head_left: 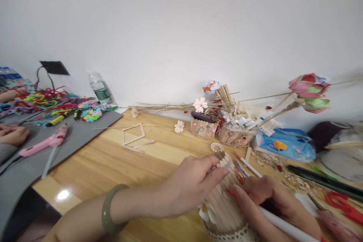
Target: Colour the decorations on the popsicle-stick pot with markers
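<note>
My left hand (pixel 190 185), with a green bangle on the wrist, grips the top of a holder made of wooden craft sticks (pixel 224 204) that lies tilted on the wooden table (pixel 107 162). Its fingers pinch the rim, which is trimmed with small white beads. My right hand (pixel 269 196) is closed against the holder's side and holds a white glue stick (pixel 283 227) that runs off toward the lower right. A white flower and lace trim show at the holder's base.
Two decorated stick pots (pixel 204 126) with dried stems and paper flowers stand behind. A stick frame (pixel 134 140) lies mid-table. A pink glue gun (pixel 45 143) rests on a grey mat at left, beside another person's hand (pixel 13 134). Red scissors (pixel 343 206), a blue tissue pack (pixel 286 143) and a water bottle (pixel 99 89) are nearby.
</note>
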Action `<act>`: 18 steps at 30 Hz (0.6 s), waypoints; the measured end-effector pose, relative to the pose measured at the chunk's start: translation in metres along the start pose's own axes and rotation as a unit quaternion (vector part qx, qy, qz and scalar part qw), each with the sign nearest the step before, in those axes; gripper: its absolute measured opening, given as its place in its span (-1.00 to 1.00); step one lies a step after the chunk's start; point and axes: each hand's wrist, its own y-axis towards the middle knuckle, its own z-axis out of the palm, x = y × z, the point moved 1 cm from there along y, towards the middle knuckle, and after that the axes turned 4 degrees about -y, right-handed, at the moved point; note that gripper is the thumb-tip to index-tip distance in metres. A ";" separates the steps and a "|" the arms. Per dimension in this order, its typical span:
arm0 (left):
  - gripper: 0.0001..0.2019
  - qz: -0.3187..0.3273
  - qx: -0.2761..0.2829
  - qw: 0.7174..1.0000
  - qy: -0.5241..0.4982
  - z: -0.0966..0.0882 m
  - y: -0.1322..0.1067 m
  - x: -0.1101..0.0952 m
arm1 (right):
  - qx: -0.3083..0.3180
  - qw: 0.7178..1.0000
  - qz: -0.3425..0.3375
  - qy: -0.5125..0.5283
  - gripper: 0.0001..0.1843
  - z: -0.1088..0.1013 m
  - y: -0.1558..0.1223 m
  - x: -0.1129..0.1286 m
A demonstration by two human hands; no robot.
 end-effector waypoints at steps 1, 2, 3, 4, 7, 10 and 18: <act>-0.71 0.001 0.001 1.000 0.001 0.000 0.000 0.000 | 0.001 1.000 0.002 0.001 -0.71 0.001 0.000 0.000; -0.71 0.003 0.000 1.000 0.002 0.000 0.000 0.000 | 0.000 1.000 0.004 0.000 -0.71 0.001 0.000 -0.001; -0.71 0.004 0.000 1.000 0.003 0.000 0.000 0.001 | 0.000 1.000 0.007 0.000 -0.71 0.002 -0.001 -0.002; -0.71 0.005 0.001 1.000 0.003 0.000 0.000 0.001 | -0.003 1.000 0.009 0.001 -0.70 0.002 -0.001 -0.003; -0.71 0.012 0.002 1.000 -0.001 0.002 -0.001 0.002 | -0.004 1.000 0.010 0.010 -0.71 0.001 -0.001 -0.003; -0.71 0.014 0.001 1.000 -0.003 0.002 -0.001 0.002 | 0.009 1.000 0.004 0.011 -0.71 -0.001 0.000 -0.001; -0.70 0.004 -0.002 1.000 -0.006 0.003 -0.001 0.003 | 0.021 1.000 0.002 0.007 -0.74 -0.003 0.000 -0.002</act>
